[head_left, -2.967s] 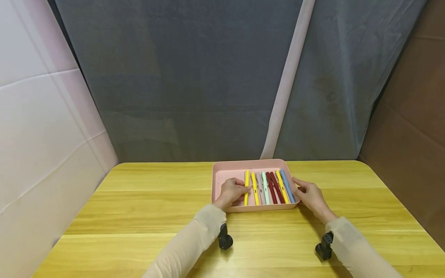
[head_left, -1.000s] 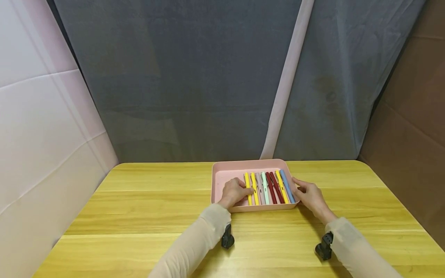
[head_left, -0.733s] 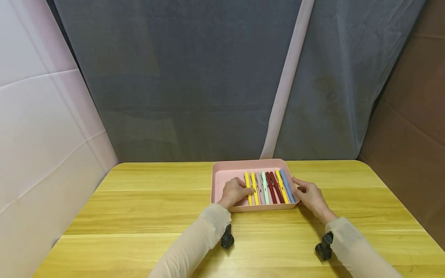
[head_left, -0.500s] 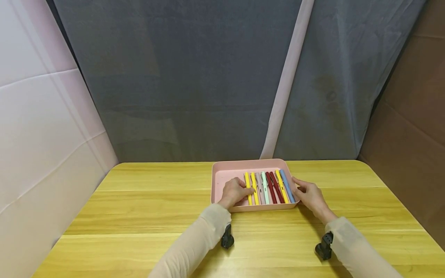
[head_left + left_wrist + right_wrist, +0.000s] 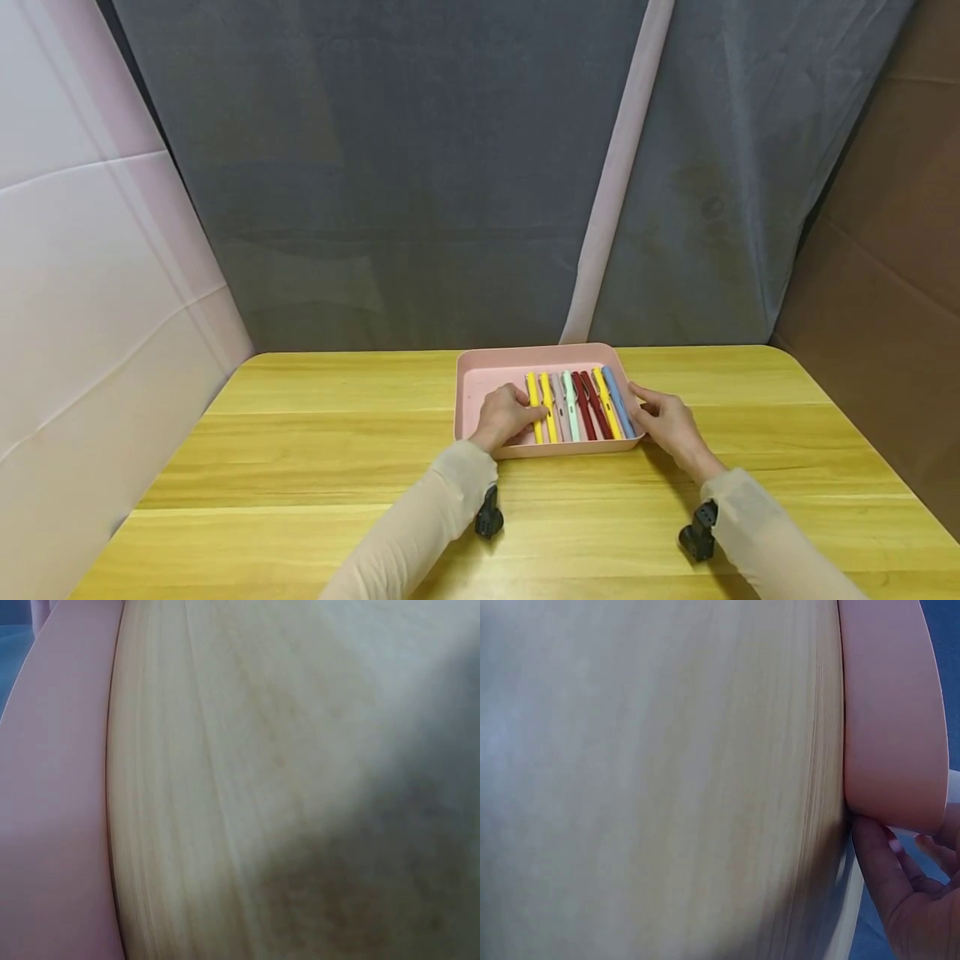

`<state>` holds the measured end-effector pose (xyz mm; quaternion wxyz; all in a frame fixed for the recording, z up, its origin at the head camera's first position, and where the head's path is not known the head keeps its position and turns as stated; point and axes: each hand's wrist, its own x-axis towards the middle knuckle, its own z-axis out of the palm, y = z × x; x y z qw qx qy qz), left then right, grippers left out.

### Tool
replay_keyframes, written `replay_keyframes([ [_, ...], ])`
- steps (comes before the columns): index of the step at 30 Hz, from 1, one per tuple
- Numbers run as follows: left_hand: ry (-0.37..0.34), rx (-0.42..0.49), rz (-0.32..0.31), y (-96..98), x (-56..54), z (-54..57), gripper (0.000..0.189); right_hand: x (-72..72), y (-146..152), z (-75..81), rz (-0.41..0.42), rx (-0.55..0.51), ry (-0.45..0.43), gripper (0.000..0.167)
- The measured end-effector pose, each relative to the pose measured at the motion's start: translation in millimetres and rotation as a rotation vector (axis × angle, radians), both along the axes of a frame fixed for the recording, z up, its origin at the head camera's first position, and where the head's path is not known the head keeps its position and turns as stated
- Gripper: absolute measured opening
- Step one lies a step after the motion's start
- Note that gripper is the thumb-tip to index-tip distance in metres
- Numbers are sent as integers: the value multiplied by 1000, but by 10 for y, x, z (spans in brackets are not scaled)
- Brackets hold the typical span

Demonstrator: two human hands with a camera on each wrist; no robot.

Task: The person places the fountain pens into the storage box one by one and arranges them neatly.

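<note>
A pink tray (image 5: pixel 480 357) holds a row of capped pens in its right part. From left to right come a yellow pen (image 5: pixel 533 385), another yellow pen (image 5: pixel 547 387), a pale lilac one (image 5: pixel 561 417), a mint one (image 5: pixel 571 408), two dark red ones, a third yellow one and a blue pen (image 5: pixel 618 402). My left hand (image 5: pixel 504 415) is inside the tray, thumb across the leftmost yellow pen and fingers on its left side, partly hidden. At the tray's right front corner, my right hand (image 5: pixel 671 423) grips the wall; the right wrist view shows its thumb (image 5: pixel 881 862) against the corner.
The tray stands near the far edge of a wooden table (image 5: pixel 315 467). Behind it hangs a grey cloth (image 5: pixel 420 183) with a pale strip (image 5: pixel 615 192). A white panel (image 5: pixel 105 217) closes the left side, a brown one (image 5: pixel 892 200) the right.
Since three seconds ago, my left hand has moved slightly right with the leftmost yellow pen, which now lies closer to the row. Over the last second both hands stay put.
</note>
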<state>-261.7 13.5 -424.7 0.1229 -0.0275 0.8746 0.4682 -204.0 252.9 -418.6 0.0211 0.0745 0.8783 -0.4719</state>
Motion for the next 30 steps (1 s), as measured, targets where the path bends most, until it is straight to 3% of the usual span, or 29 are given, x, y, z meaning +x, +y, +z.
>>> replay_keyframes([
  [17,34,-12,-20,-32,4,-9,34,-5,-21,-3,-3,9,-11,50],
  [30,-11,-45,-19,-74,-29,31,35,-56,-18,-19,7,7,4,49],
])
